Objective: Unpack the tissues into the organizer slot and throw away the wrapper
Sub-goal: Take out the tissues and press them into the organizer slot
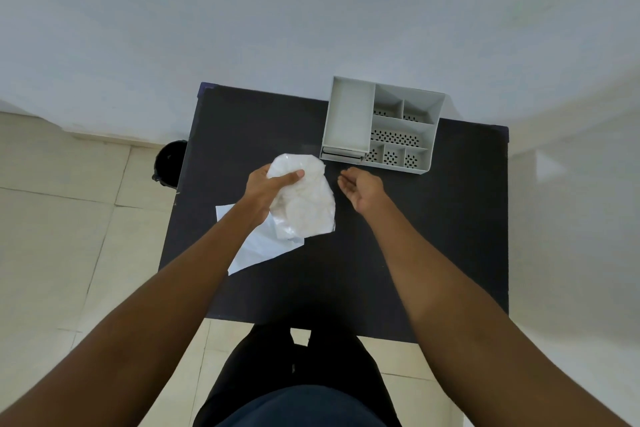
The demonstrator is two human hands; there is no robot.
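**Two hands over a black table, one gripping the tissue pack**

Two bare arms reach out over a black table (433, 236) that stands against a pale wall. The left hand (268, 189) is closed around the upper part of a tissue pack (306, 204), a soft white bundle in clear crinkled plastic; the thumb presses across its front and the fingers wrap behind it. The pack is lifted above the table, left of centre, and hangs down from the grip. Beneath it, flat on the table near the left edge, lies a white sheet (258, 246), partly covered by the forearm and the pack.

The right hand (360, 189) is empty and relaxed, palm turned up and inward, fingers loosely curled and half open. It sits just right of the pack without touching it.

At the far right of the table stands a grey organizer (381, 125). Its long slot on the left side is bare inside, and the smaller compartments on its right have perforated floors. A black bin (169, 161) stands on the tiled floor just beyond the table's left edge.
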